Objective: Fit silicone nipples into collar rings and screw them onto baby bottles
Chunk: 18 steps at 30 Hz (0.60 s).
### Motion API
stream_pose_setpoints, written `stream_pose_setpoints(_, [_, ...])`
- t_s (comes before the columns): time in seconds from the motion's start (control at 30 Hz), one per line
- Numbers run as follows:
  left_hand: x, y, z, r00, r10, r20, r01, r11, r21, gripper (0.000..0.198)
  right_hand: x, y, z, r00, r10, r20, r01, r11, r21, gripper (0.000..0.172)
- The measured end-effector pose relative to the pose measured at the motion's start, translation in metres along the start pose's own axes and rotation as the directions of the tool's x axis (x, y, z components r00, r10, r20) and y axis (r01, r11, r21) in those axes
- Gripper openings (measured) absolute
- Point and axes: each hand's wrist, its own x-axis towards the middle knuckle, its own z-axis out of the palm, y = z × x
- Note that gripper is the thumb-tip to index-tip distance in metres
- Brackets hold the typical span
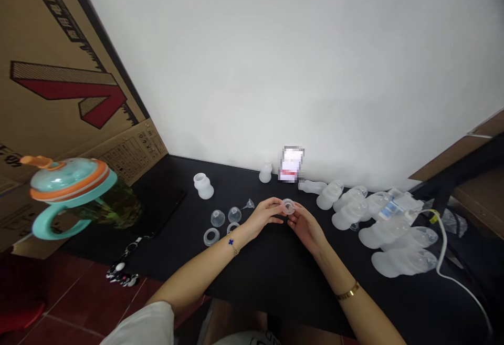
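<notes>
Tabletop (260, 276), black, runs along a white wall (252, 61). Cardboard box (66, 82) leans at far left; frosted silicone bottle-shaped parts (397, 250) are grouped at right. Small clear round piece (289, 206), cup-like with a flared rim, sits centre, over the tabletop, between both hands. Left hand (263, 218) and right hand (307, 228) are partly closed, fingertips gripping it from either side. Clear cups (218, 218), clear rings (211, 237) and a small clear funnel (248, 205) lie just beyond the left hand.
</notes>
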Motion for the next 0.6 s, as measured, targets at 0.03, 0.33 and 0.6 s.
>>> stream_pose_setpoints(0.03, [-0.0001,0.0002,0.0003,1.0,0.004,0.0,-0.004,1.0,0.0,0.042,0.0004,0.0002,-0.0006,1.0,-0.002,-0.002,0.002,1.0,-0.002,0.026])
stream_pose_setpoints(0.33, [-0.0002,0.0016,-0.0005,1.0,0.011,0.01,-0.011,1.0,0.0,0.042,0.0015,0.0021,-0.003,1.0,-0.017,-0.003,0.017,1.0,0.005,0.025])
stream_pose_setpoints(0.6, [0.0012,0.0009,-0.001,1.0,0.025,0.002,-0.025,0.999,-0.031,0.037,0.0025,0.0023,-0.0032,1.0,-0.011,-0.009,0.011,1.0,0.009,0.027])
